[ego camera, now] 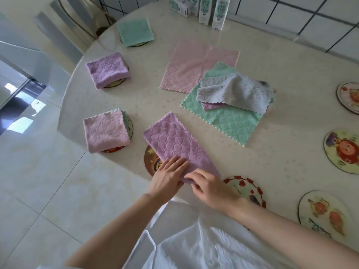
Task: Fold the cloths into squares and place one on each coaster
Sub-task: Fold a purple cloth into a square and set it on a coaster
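Note:
A purple cloth, folded into a long strip, lies near the table's front edge, partly over a dark coaster. My left hand and my right hand both pinch its near end. Folded squares rest on three coasters: a pink cloth, a purple cloth and a green cloth. Unfolded cloths lie in the middle: a pink cloth, a green cloth and a grey cloth crumpled on top.
Bare coasters ring the right side: a red-rimmed coaster, an orange-figured coaster, another coaster and one at the frame's edge. Cartons stand at the back by the tiled wall. A chair stands at the far left.

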Available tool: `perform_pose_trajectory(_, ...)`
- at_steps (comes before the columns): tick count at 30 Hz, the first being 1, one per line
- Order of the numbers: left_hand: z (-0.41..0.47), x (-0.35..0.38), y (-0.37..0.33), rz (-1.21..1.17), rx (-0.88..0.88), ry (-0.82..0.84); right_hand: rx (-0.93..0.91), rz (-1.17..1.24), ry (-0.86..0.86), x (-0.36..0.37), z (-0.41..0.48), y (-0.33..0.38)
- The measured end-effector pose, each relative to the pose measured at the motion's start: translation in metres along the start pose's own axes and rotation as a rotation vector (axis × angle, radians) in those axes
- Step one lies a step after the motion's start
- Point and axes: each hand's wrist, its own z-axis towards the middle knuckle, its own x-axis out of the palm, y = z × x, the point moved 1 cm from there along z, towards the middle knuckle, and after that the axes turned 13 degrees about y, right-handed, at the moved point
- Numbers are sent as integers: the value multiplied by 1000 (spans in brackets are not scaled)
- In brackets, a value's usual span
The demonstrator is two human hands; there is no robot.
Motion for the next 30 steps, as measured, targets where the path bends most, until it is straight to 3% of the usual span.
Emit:
perform_pose_trajectory(4, -11, 6, 4, -18, 55, -49, -47, 11, 53, -8, -1, -5)
perform_pose_trajectory(9, -26, 2, 16, -16, 186, -38, -87, -377, 140, -13, 16, -52)
perform_pose_trajectory(13, -33, -1, 25, -35, 194, 45, -166, -575, 278, -18, 29, -68)
perform_pose_trajectory(18, -30, -12, 23, -144, 165, 72, -228, -594, 396, -25, 38, -79)
perform_pose_trajectory(25, -16, -39, 32, -468, -112, 74, -228, -411, 407, -33, 51, -95)
perform_pose_trajectory(28, 0, -50, 41, -750, -414, 135, -21, -125, 419, -36, 61, -92)
perform_pose_trajectory(30, 11, -56, 48, -948, -560, 121, 140, 109, 321, -41, 70, -85)
